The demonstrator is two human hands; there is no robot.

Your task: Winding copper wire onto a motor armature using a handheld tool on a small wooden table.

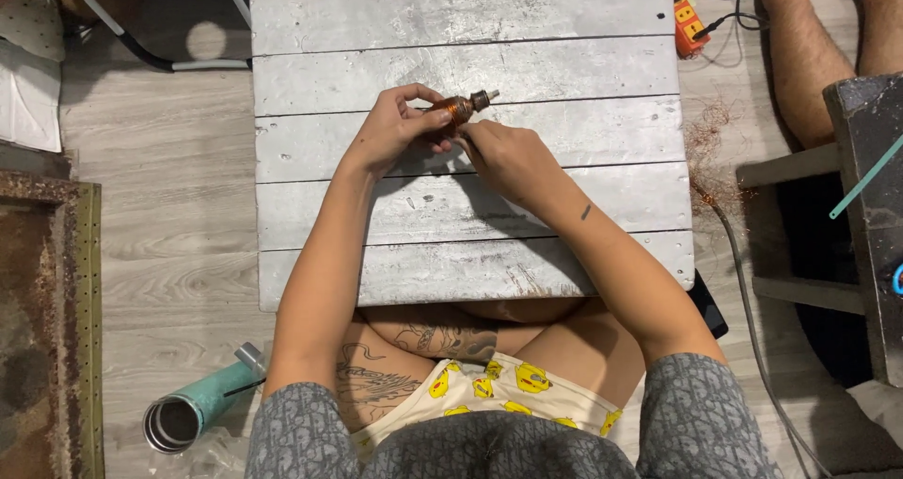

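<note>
A copper-wound rotor (460, 109) is gripped above the worktop (470, 197) by the left hand (395, 126); the right hand (508, 155) is pinched closed at its windings. Stripped wire (710, 159) is heaped alongside; windings largely remain.

A home floor workspace is shown: a low whitewashed plank table (470, 206) is set on pale wood-look flooring (160, 216), with tangled copper wire (715, 159) and an orange power strip (689, 23) at right.
</note>
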